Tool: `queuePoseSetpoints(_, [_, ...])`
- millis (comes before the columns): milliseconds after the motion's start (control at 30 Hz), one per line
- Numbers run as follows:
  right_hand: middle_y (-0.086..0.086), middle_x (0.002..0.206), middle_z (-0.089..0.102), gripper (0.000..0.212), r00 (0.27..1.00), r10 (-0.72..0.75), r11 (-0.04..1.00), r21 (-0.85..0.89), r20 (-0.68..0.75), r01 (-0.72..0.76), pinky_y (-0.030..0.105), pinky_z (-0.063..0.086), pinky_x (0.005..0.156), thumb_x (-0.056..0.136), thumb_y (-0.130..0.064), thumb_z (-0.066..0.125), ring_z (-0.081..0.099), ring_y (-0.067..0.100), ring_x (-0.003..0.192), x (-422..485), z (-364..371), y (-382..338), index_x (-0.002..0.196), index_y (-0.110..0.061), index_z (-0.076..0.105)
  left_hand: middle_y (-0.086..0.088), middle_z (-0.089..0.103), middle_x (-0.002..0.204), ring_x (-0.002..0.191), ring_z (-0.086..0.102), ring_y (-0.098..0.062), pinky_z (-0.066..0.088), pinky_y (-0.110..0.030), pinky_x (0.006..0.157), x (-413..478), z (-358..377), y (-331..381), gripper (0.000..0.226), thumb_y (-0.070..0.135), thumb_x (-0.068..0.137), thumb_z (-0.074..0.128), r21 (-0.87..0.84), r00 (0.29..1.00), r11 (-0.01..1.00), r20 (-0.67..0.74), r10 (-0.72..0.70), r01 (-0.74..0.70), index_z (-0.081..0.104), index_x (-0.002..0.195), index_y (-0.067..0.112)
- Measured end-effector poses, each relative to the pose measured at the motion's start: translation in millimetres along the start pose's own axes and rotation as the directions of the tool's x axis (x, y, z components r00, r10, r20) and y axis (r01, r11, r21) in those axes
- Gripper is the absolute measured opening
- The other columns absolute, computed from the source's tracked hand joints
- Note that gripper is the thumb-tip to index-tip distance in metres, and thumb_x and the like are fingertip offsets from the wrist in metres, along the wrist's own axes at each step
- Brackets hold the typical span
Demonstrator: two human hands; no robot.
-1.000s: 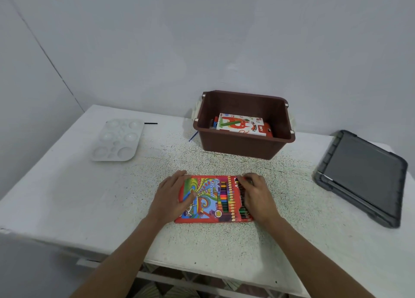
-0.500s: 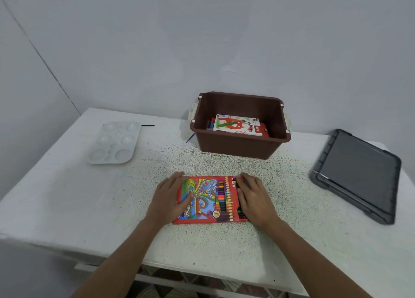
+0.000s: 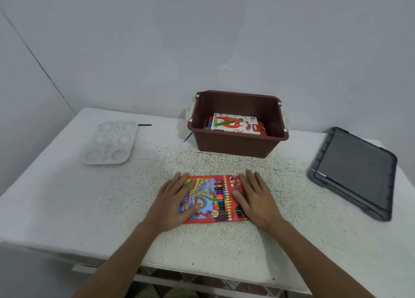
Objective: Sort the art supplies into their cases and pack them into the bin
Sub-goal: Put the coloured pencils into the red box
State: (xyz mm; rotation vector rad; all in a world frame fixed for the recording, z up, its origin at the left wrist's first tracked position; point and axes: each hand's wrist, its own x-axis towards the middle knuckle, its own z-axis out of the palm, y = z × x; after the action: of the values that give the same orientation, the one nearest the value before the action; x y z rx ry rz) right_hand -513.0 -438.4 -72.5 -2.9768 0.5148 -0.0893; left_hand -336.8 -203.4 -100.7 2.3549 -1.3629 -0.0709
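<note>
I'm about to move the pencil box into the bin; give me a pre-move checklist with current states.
1. Left hand and right hand rest on the colour pencil box: ok.
2. Box gripped for lifting: hands lie flat, not ok.
3. Box flap closed: hidden under right hand, cannot tell.
4. Brown bin open, grey lid lying aside: ok.
5. Room above pastels box in bin: ok.
6. Loose pieces packed: black stick, blue stick lie outside, not ok.

Both bare forearms (image 3: 116,264) reach forward and converge, the left hand (image 3: 177,200) and right hand (image 3: 254,198) lying palm down side by side, fingers straight and pointing away, thumbs angled inward toward each other.
</note>
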Motion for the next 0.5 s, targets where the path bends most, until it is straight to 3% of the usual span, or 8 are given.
queuePoseSetpoints(100, [0.010,0.164,0.002,0.095,0.993,0.091,0.994,0.051,0.073,-0.095,0.040,-0.004,0.121,0.085,-0.078,-0.006,-0.009,0.030,0.150,1.4,2.0,-6.9,0.157,-0.018,0.005,0.017,0.006,0.162,0.149,-0.007,-0.003,0.000,-0.032,0.118,0.8,-1.7,0.2,0.082,0.079,0.087,0.033,-0.005,1.000,1.000,0.024,-0.011,0.012,0.024,0.154,0.033])
queuePoseSetpoints(167, [0.006,0.164,-0.010,0.105,0.985,0.132,0.987,0.080,0.112,-0.141,0.042,-0.009,0.121,0.075,-0.085,-0.014,-0.017,0.028,0.149,2.6,6.2,-8.5,0.157,-0.020,-0.002,0.017,0.007,0.162,0.149,-0.007,-0.003,0.002,-0.032,0.117,1.4,-3.2,2.3,0.080,0.076,0.088,0.036,-0.014,1.000,1.000,0.027,-0.015,0.016,0.026,0.154,0.032])
queuePoseSetpoints(267, [0.007,0.162,-0.018,0.109,0.981,0.140,0.988,0.040,0.137,-0.147,0.043,-0.012,0.120,0.071,-0.086,-0.019,-0.024,0.028,0.147,5.0,8.0,-14.0,0.156,-0.019,-0.007,0.015,0.008,0.162,0.149,-0.007,-0.003,0.005,-0.031,0.116,1.1,-4.8,3.5,0.079,0.072,0.089,0.042,-0.019,1.000,1.000,0.028,-0.011,0.011,0.028,0.154,0.029])
queuePoseSetpoints(500, [0.007,0.161,-0.022,0.105,0.978,0.133,0.987,0.064,0.160,-0.145,0.043,-0.012,0.120,0.077,-0.086,-0.003,-0.028,0.026,0.146,7.4,7.8,-25.3,0.156,-0.016,-0.007,0.016,0.007,0.162,0.149,-0.006,-0.003,0.012,-0.031,0.114,1.2,-7.1,5.3,0.081,0.073,0.088,0.043,-0.036,0.999,0.999,0.049,-0.014,0.016,0.027,0.154,0.029])
